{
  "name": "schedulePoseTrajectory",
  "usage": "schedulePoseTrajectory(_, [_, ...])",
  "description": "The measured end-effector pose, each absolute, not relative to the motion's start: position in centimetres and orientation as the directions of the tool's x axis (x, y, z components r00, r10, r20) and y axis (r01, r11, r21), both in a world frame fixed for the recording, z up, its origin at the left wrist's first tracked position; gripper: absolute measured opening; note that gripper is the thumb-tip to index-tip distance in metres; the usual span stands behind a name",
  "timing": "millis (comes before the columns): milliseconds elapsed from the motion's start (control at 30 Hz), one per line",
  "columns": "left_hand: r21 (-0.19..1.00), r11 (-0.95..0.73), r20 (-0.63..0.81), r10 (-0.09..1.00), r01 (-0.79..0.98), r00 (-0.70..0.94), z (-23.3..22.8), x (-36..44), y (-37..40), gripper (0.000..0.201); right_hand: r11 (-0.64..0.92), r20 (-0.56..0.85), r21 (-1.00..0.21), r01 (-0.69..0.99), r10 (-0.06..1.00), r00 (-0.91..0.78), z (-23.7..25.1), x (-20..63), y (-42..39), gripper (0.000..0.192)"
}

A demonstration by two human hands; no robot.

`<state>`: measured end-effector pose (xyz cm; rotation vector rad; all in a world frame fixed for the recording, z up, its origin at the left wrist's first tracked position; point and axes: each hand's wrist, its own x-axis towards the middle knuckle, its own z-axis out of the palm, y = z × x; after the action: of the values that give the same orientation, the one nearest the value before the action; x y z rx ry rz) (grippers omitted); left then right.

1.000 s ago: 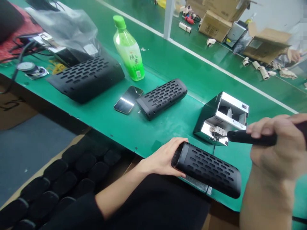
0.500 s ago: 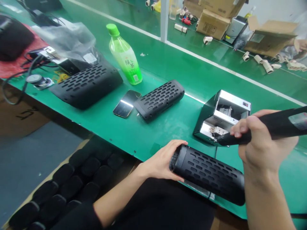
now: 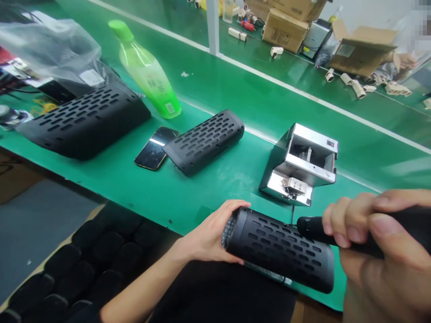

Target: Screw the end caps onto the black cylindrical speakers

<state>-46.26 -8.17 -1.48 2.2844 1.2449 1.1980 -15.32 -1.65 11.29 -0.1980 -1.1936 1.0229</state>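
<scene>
My left hand (image 3: 217, 235) is wrapped around the left end of a black slotted speaker housing (image 3: 279, 246) at the table's front edge. My right hand (image 3: 380, 229) grips a black electric screwdriver (image 3: 316, 229), its tip pointing left over the housing's upper edge. Whether the bit touches the housing I cannot tell. Behind the tool stands a metal and black screw feeder (image 3: 299, 166). To the left lies another slotted housing (image 3: 207, 141), overlapping a phone (image 3: 156, 148).
A green tea bottle (image 3: 146, 69) stands behind the phone. Farther left lie a larger slotted housing (image 3: 90, 119) and a clear plastic bag (image 3: 54, 49). Cardboard boxes (image 3: 286, 29) and white parts sit across the bench. Below the table edge are several dark rounded pieces (image 3: 57, 269).
My right hand has brought the screwdriver from the screw feeder down to the held housing. My left hand keeps its grip. The whole view has shifted slightly.
</scene>
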Motion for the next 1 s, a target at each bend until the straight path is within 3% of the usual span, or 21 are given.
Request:
schedulePoseTrajectory(133, [0.579,-0.593,0.538,0.794,0.560,0.284,-1.5,-46.1,-8.2,0.123,0.572,0.694,-0.641,-0.512,0.717,-0.069,10.9,-15.4,-1.4,0.016])
schedulePoseTrajectory(400, [0.617,-0.562,0.504,0.820,0.550,0.273,-0.9,-45.7,-8.3,0.119,0.636,0.794,-0.552,-0.539,0.599,-0.107,10.3,-16.1,-1.1,0.016])
schedulePoseTrajectory(1000, [0.596,-0.588,0.531,0.799,0.546,0.282,-1.2,-45.9,-8.0,0.120,0.542,0.826,-0.538,-0.646,0.493,-0.273,10.8,-16.4,1.1,0.027])
